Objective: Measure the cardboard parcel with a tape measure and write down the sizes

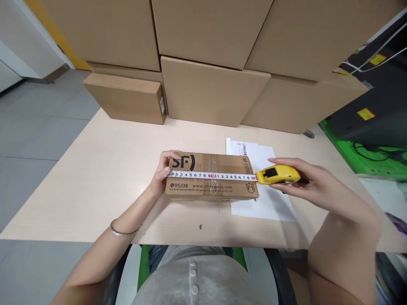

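A brown SF Express cardboard box [190, 192] lies near the middle of the table, with clear tape across its top. Along its length stretches the white blade [218, 176] of a tape measure. My left hand [161, 171] grips the box's left end, its thumb pressing the blade's end there. In my right hand [307, 180] is the yellow tape measure case [281, 174], held just past the box's right edge, fingers wrapped around it. White paper sheets [263, 207] lie partly beneath the box and under my right hand.
Large cardboard boxes [210, 91] stand stacked along the back of the light wooden table [79, 182]. A smaller flat box [133, 99] is at the back left. Dark equipment [378, 101] with cables sits at the right.
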A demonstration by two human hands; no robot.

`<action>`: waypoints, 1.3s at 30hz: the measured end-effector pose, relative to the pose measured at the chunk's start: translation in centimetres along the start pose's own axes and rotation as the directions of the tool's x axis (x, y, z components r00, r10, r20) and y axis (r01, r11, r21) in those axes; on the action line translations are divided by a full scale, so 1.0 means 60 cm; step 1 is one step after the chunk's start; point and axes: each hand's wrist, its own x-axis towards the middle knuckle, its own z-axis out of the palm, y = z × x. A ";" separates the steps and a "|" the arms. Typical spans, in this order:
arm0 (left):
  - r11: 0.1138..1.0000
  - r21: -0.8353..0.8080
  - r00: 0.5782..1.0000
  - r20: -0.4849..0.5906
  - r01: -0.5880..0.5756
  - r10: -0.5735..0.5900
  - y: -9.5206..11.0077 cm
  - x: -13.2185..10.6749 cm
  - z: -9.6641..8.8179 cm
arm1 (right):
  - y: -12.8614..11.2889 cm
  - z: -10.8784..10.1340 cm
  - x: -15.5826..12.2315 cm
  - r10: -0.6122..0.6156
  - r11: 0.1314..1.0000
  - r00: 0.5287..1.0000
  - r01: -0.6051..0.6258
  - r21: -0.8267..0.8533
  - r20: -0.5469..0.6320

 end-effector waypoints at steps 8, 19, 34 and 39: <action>0.990 0.128 0.998 -0.009 -0.067 0.068 -0.001 -0.009 -0.005 | -0.106 0.040 0.039 -0.164 0.986 0.985 0.164 -0.002 0.047; 0.558 0.671 0.870 0.321 -0.488 0.375 0.067 -0.090 -0.024 | -0.118 0.130 0.084 -0.154 0.972 0.967 0.186 0.144 -0.205; 0.675 0.597 0.896 0.209 -0.434 0.392 0.063 -0.073 0.040 | -0.048 0.136 0.132 -0.019 0.941 0.981 0.083 0.328 -0.196; 0.920 0.385 0.997 0.039 -0.078 0.069 0.015 0.008 0.058 | -0.095 0.123 0.160 -0.251 0.917 0.963 0.269 0.295 -0.097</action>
